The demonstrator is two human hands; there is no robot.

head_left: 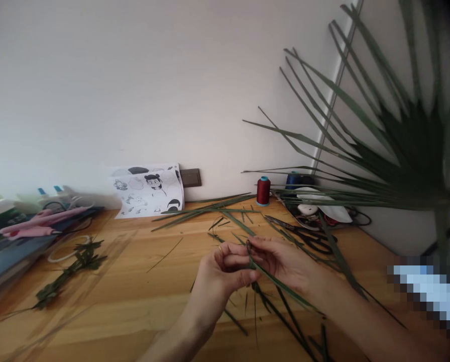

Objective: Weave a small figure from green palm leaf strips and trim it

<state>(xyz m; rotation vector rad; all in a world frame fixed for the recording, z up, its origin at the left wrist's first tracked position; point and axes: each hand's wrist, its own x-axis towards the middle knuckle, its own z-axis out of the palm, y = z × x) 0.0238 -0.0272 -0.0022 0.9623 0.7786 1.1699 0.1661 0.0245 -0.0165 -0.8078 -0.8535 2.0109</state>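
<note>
Green leaf strip [285, 288] in the fingers [243, 277]. Beyond them, a dark-red, blue-ended spool [263, 192]. Below, yellow-brown grained surface [142, 291].

Two spools: one red spool [263, 193], one blue spool [293, 180] to its right. Also right of the red spool: one palm leaf [398, 166] and one pair of scissors [295, 230]. Left of it: one wall plate [191, 177], at least two paper sheets [149, 193], one pink glue gun [40, 221], one leaf braid [82, 259]. Nearer than it: two hands, one left hand [221, 274], one right hand [285, 261], and one ring [220, 249]. The overlapping leaf strips [210, 207] defy an exact count.
</note>
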